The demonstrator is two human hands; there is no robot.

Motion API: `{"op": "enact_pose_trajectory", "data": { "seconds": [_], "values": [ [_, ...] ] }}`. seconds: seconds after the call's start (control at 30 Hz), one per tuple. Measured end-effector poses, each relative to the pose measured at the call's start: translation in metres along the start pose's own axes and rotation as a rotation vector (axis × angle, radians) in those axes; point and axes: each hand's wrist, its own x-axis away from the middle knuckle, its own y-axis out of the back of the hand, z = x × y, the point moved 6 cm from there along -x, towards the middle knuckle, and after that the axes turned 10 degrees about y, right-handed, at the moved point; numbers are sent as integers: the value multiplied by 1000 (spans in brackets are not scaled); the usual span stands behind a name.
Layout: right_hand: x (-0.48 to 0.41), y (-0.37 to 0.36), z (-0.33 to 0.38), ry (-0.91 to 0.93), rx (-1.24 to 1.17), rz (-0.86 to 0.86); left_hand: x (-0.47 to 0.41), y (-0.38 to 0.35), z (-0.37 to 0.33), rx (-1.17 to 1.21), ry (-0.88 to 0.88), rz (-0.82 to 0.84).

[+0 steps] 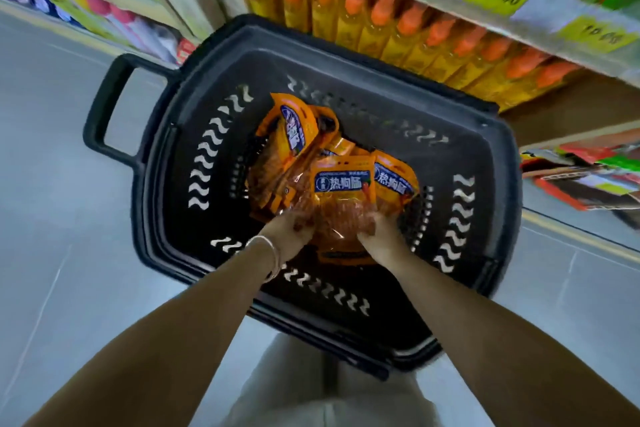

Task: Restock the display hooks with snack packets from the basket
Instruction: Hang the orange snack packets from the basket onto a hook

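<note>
The snack packets [341, 191] lie heaped inside the black basket [214, 45] on the floor [52, 184]. The left hand [289, 229] and right hand [379, 236] each grip the lower edge of the front packets. I judge this the picking step. Next comes a lift out, up to the hooks, which are not in view.

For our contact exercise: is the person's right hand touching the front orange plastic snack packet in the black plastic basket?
Touching. The head view shows the right hand curled round the right edge of the orange plastic snack packet, with no gap.
</note>
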Motion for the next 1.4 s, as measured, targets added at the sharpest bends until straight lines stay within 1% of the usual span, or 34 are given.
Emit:
{"op": "enact_pose_trajectory", "data": {
  "seconds": [0.07,0.13,0.2,0.27,0.3,0.37,0.47,0.5,0.6,0.73,0.87,0.9,0.97,1.03,1.1,1.17,1.23,1.3,1.37,1.4],
  "values": [
    [-21,-10,-23,-44,-39,2,-18,2,10,5,53,13],
    [-36,-16,-40,-108,-109,-25,-31,1,18,0,63,51],
    [-47,-18,-50,-168,-259,-138,-40,3,21,65,78,70],
    [-53,-21,-55,-235,-366,-220,-47,8,24,149,129,45],
    [-54,-23,-55,-267,-364,-227,-49,11,24,178,135,26],
    [-53,-27,-53,-273,-325,-202,-52,14,27,233,152,-8],
    [-52,-36,-50,-259,-204,-96,-52,11,31,253,203,5],
    [-52,-35,-50,-265,-175,-97,-52,9,31,257,203,13],
    [-58,-35,-53,-295,-248,-143,-52,7,30,267,192,32],
    [-60,-36,-65,-353,-252,-219,-53,8,32,283,207,37],
    [-50,-39,-61,-335,-414,-216,-52,8,29,270,186,38],
    [-44,-36,-58,-324,-460,-255,-52,8,28,272,181,38],
    [-27,-25,-50,-307,-592,-387,-49,8,27,274,186,43],
    [-9,-10,-41,-296,-675,-516,-45,9,26,283,197,61],
    [9,3,-27,-276,-770,-577,-41,8,24,278,161,75],
    [23,12,-11,-235,-866,-548,-33,12,18,307,81,54],
    [35,15,5,-197,-939,-464,-21,19,7,382,0,45],
    [41,12,21,-158,-1005,-371,-9,22,-7,422,-84,92],
    [42,5,40,-119,-1001,-263,-1,25,-11,473,-93,121],
    [40,2,50,-103,-978,-211,2,30,-9,512,-74,91]
  ]
}}
